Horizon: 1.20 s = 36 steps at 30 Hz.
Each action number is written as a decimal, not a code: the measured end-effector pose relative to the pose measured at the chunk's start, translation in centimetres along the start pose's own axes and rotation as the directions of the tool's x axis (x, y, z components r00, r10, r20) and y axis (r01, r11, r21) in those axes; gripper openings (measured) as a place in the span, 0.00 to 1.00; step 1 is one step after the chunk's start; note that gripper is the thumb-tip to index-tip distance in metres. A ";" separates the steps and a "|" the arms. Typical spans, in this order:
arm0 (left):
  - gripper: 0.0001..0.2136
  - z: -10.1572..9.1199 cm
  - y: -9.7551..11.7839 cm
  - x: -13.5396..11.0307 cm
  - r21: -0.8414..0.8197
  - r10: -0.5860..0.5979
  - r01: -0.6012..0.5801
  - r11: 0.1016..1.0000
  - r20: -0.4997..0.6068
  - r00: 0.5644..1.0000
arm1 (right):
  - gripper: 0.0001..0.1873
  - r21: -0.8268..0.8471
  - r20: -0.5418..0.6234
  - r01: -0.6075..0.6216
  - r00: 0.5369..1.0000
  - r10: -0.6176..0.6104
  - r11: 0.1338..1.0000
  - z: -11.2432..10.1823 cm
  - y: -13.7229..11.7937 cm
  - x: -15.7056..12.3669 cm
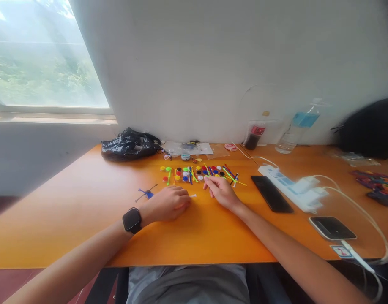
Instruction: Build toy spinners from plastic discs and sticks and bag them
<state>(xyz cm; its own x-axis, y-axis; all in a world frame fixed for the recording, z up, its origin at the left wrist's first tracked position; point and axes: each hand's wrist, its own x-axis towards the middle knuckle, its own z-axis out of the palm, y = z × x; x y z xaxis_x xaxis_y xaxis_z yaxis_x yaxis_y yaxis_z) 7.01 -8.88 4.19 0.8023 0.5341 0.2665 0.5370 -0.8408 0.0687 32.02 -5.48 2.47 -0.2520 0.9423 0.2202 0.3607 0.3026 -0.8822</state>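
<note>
Rows of small coloured round pieces and thin coloured sticks (pixel 198 172) lie on the orange table (pixel 86 211). My right hand (pixel 219 190) reaches to their near edge, fingers pinched at a small green piece. My left hand (pixel 168 203), with a dark watch on its wrist, rests curled on the table; a small white stick (pixel 192 195) pokes out by its fingertips. A small blue piece with grey sticks through it (pixel 146 193) lies just left of that hand.
A black plastic bag (pixel 129 144) and clear packets sit at the back by the wall. Right of the hands are a black phone (pixel 271 193), a white power strip (pixel 292 188) with cables, a second phone (pixel 332 228), a water bottle (pixel 297 128), a dark bag (pixel 371 126).
</note>
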 end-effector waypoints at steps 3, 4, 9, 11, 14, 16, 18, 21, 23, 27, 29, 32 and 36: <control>0.10 -0.7 -0.2 -0.4 0.011 0.004 -0.004 1.000 0.040 0.999 | 0.28 0.006 0.007 0.001 1.000 -0.002 1.000 0.0 -0.1 -0.1; 0.10 -0.9 -0.4 -0.7 0.002 0.012 -0.012 1.000 0.043 0.999 | 0.28 0.006 0.010 0.006 1.000 -0.006 1.000 0.1 -0.1 -0.1; 0.14 -1.4 -1.5 -3.4 -0.011 0.043 -0.043 0.999 -0.017 0.999 | 0.28 -0.035 0.025 0.041 0.999 -0.040 0.999 0.2 -0.2 -0.3; 0.17 -1.5 -2.3 -4.9 0.023 0.024 -0.023 0.999 -0.044 0.999 | 0.28 -0.052 0.034 0.051 0.998 -0.049 0.997 0.3 -0.2 -0.4; 0.19 -1.6 -3.5 -7.2 0.049 -0.026 0.029 0.998 -0.056 0.998 | 0.28 -0.068 0.043 0.058 0.998 -0.055 0.996 0.3 -0.2 -0.4; 0.20 -1.6 -4.2 -8.4 0.028 -0.069 0.070 0.997 -0.048 0.996 | 0.28 -0.075 0.048 0.057 0.997 -0.053 0.996 0.4 -0.1 -0.4; 0.20 -1.5 -4.6 -9.2 -0.015 -0.117 0.116 0.993 -0.051 0.992 | 0.28 -0.079 0.060 0.059 0.997 -0.054 0.995 0.4 -0.1 -0.5; 0.14 -1.4 -4.9 -9.7 -0.086 -0.163 0.157 0.984 -0.071 0.984 | 0.28 -0.079 0.081 0.068 0.995 -0.062 0.995 0.4 -0.1 -0.5; 0.12 -1.3 -5.1 -9.8 -0.118 -0.180 0.168 0.979 -0.101 0.978 | 0.27 -0.077 0.087 0.074 0.994 -0.067 0.994 0.5 0.0 -0.6; 0.13 -1.2 -5.4 -10.2 -0.112 -0.224 0.208 0.972 -0.148 0.963 | 0.27 -0.079 0.092 0.080 0.993 -0.073 0.994 0.5 0.0 -0.6; 0.14 -1.0 -5.7 -10.5 -0.086 -0.232 0.221 0.971 -0.148 0.961 | 0.27 -0.088 0.098 0.086 0.992 -0.077 0.992 0.5 -0.1 -0.6; 0.16 -0.7 -6.4 -11.2 -0.031 -0.230 0.228 0.973 -0.164 0.959 | 0.26 -0.105 0.108 0.106 0.990 -0.095 0.989 0.5 -0.1 -0.7; 0.16 -0.7 -7.6 -12.3 0.025 -0.305 0.314 0.949 -0.178 0.936 | 0.26 -0.118 0.118 0.126 0.987 -0.112 0.985 0.4 -0.1 -0.8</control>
<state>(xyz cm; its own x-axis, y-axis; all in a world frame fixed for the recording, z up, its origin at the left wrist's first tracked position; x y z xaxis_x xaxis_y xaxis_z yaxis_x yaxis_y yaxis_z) -7.11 -9.16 1.07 0.5406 0.7404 0.3996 0.7679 -0.6282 0.1251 31.78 -6.28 2.19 -0.3950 0.8791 0.2667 0.4297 0.4334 -0.7922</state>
